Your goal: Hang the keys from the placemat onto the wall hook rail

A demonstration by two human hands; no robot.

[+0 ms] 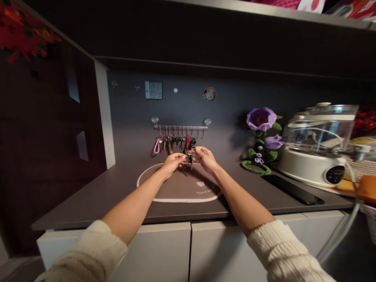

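Observation:
My right hand (206, 159) pinches a key ring (193, 149) with a few keys (190, 161) hanging from it. Just left of it, my left hand (173, 163) is closed, thumb and fingertips together near the keys; what it grips is too small to make out. A small reddish item with keys (182, 168) shows below the left fingertips; whether it hangs or lies on the mat is unclear. Behind both hands, a clear hook rail (182, 127) on the wall carries several bunches of keys, among them a pink strap (157, 147) and a red holder (188, 140).
A brown mat with a pale rim (173, 192) lies on the dark counter (96, 196). To the right are purple knitted flowers (261, 119), a black phone (292, 189) and a white appliance with a clear top (308, 164). A dark shelf (205, 39) overhangs.

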